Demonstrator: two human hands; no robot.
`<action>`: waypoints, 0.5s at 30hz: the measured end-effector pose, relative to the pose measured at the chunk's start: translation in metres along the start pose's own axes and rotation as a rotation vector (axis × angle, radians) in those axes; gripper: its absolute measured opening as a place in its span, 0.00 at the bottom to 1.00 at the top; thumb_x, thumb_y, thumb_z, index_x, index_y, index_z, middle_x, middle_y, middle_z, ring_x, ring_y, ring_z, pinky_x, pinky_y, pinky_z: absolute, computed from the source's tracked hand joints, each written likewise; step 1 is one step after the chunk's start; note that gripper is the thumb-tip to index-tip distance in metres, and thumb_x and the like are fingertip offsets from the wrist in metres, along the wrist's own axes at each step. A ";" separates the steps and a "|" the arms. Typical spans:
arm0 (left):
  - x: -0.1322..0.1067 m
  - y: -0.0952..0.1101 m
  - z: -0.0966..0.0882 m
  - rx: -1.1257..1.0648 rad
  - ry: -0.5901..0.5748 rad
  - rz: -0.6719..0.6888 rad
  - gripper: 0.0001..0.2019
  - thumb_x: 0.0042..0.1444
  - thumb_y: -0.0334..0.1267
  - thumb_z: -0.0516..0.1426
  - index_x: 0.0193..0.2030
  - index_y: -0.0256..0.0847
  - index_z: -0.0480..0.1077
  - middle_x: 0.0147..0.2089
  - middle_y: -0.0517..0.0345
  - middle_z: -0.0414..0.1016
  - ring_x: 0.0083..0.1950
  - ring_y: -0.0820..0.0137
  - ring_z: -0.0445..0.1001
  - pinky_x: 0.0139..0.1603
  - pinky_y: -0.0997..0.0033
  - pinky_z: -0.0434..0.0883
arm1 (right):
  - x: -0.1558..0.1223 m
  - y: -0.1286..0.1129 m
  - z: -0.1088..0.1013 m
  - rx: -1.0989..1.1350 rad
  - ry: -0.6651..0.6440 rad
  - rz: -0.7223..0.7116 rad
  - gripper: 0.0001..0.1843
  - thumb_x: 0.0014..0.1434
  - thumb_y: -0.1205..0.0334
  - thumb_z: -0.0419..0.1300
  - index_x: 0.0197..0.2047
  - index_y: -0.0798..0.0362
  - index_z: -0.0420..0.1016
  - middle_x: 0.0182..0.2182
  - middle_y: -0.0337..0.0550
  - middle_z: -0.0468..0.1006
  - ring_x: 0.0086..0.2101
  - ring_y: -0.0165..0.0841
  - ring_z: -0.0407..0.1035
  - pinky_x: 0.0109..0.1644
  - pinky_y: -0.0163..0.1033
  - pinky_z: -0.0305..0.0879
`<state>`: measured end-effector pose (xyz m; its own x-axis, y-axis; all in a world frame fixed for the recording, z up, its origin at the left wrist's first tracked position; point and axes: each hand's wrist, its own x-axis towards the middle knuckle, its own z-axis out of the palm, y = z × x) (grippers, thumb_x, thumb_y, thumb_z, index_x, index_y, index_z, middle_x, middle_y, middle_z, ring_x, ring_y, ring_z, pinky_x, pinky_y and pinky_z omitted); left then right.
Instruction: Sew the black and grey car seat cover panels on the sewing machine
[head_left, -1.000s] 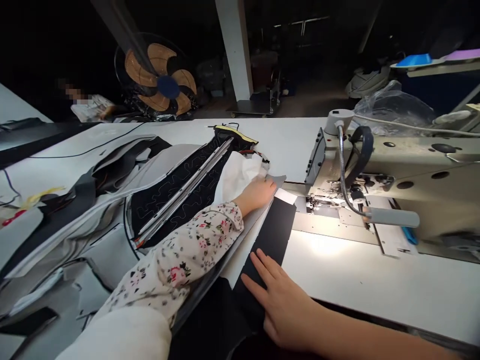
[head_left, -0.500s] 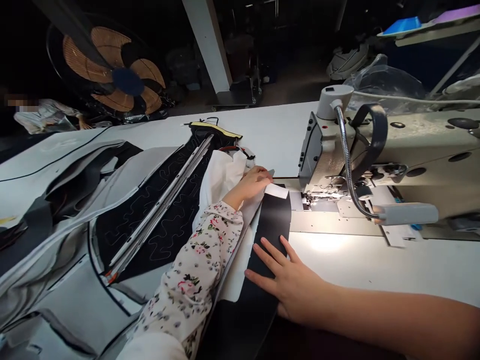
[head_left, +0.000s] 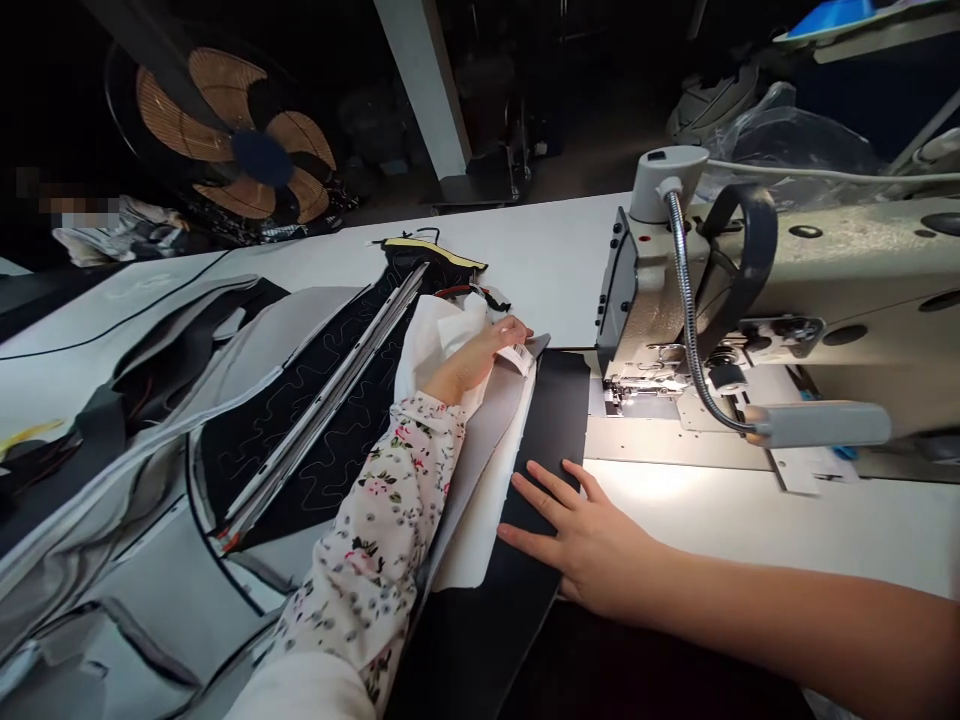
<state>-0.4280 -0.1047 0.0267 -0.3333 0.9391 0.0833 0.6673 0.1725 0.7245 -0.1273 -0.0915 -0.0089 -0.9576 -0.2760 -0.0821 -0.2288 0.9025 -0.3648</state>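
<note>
Resting the right hand [head_left: 589,540], open and palm down with fingers spread, on the black panel [head_left: 555,420], just left of the sewing machine [head_left: 855,240] on the white worktable [head_left: 735,530]. Gripping the white barcode label [head_left: 517,357] in the curled fingers of the left hand [head_left: 480,362], near the black panel's far end, by the tip of the grey flap [head_left: 484,455]. Showing a white backing [head_left: 476,535] between flap and panel. Reaching out in a floral sleeve [head_left: 375,530] on the left, bare-armed on the right. Lying left of the sleeve: the stitched black section [head_left: 315,430], crossed lengthwise by pale strips, with bunched white fabric [head_left: 421,345] behind the left wrist. Farther left, overlapping in loose layers: the grey pieces [head_left: 165,590]. Shining from a flexible metal neck at the machine: a grey lamp [head_left: 821,425], brightening the tabletop below. Standing beyond the table: a large fan [head_left: 262,158] and a pale pillar [head_left: 427,100]. Showing at far left: a person [head_left: 124,240] in light clothing.
</note>
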 end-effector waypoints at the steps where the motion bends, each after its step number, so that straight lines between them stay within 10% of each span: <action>1: 0.000 0.000 0.000 0.030 -0.020 0.014 0.17 0.69 0.46 0.43 0.46 0.42 0.70 0.52 0.51 0.76 0.56 0.64 0.75 0.58 0.61 0.73 | 0.000 0.000 0.001 0.002 0.007 -0.002 0.43 0.63 0.52 0.65 0.77 0.38 0.54 0.77 0.60 0.41 0.75 0.59 0.35 0.72 0.74 0.36; 9: 0.008 0.004 0.021 0.480 0.052 -0.038 0.16 0.59 0.26 0.51 0.52 0.40 0.70 0.59 0.46 0.73 0.60 0.57 0.71 0.66 0.49 0.60 | 0.002 0.003 0.001 0.028 0.037 -0.035 0.39 0.65 0.50 0.63 0.76 0.39 0.56 0.77 0.61 0.43 0.75 0.57 0.35 0.72 0.74 0.37; 15: 0.015 0.016 0.012 0.641 0.087 -0.059 0.11 0.69 0.38 0.50 0.41 0.38 0.72 0.47 0.45 0.77 0.57 0.52 0.71 0.66 0.45 0.55 | 0.000 0.003 -0.001 0.026 0.040 -0.013 0.39 0.65 0.52 0.62 0.76 0.40 0.55 0.77 0.62 0.42 0.75 0.60 0.32 0.71 0.77 0.35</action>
<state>-0.4143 -0.0839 0.0312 -0.4160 0.9000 0.1304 0.9026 0.3912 0.1798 -0.1281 -0.0883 -0.0090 -0.9610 -0.2736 -0.0408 -0.2369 0.8902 -0.3892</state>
